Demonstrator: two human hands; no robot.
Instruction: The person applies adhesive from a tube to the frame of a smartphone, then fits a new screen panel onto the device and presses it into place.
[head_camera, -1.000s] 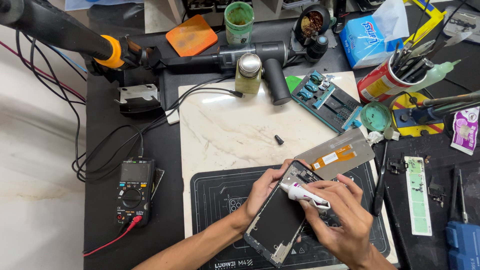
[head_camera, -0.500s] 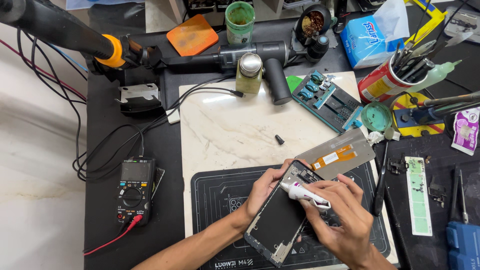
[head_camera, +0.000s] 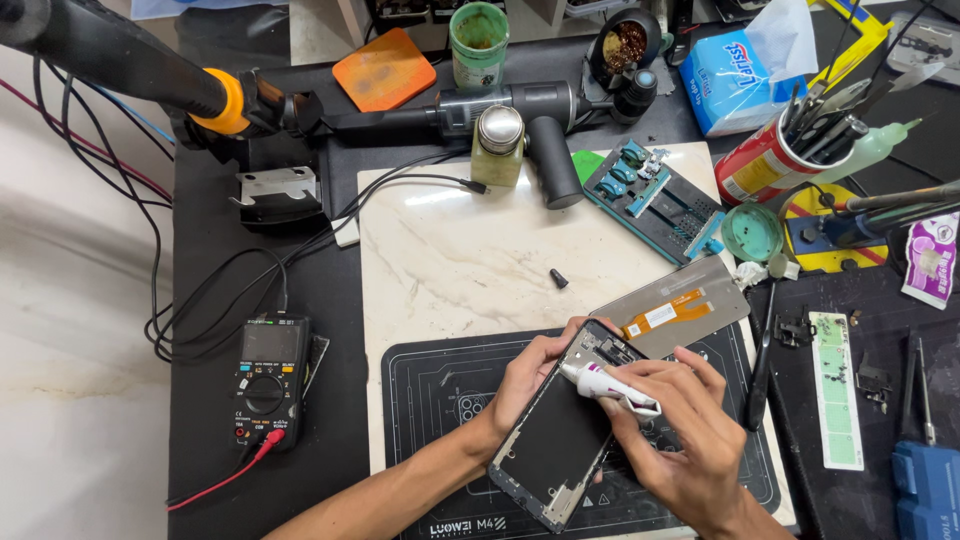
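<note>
At the far left of the table (head_camera: 250, 400) a black hose with an orange collar (head_camera: 232, 100) slopes in from the corner, and nearer, a black multimeter (head_camera: 268, 378) lies flat with a red lead trailing toward the near edge. Moving right, a pale marble slab (head_camera: 450, 250) carries a small black screw-like piece (head_camera: 558, 278), with a dark heat gun (head_camera: 520, 115) and a small metal-capped bottle (head_camera: 498, 145) at its far edge.

On the dark work mat (head_camera: 440, 400) near the person lies the opened phone frame (head_camera: 565, 430), its long axis running from near left to far right. The left hand (head_camera: 530, 375) comes in from the left and grips the frame's left edge near its far end, fingers closed on it. The right hand (head_camera: 680, 440) sits just right of the frame, fingers clamped around a small white tube with a pink band (head_camera: 610, 385). The tube points left and slightly far, its tip touching the frame's far end, so the right hand is the working one and the spot lies just left of its fingertips.

Just beyond, a grey display panel with an orange flex cable (head_camera: 670, 305) lies tilted. Further right stand a red can of tools (head_camera: 765, 160) and a blue screwdriver (head_camera: 925, 470).
</note>
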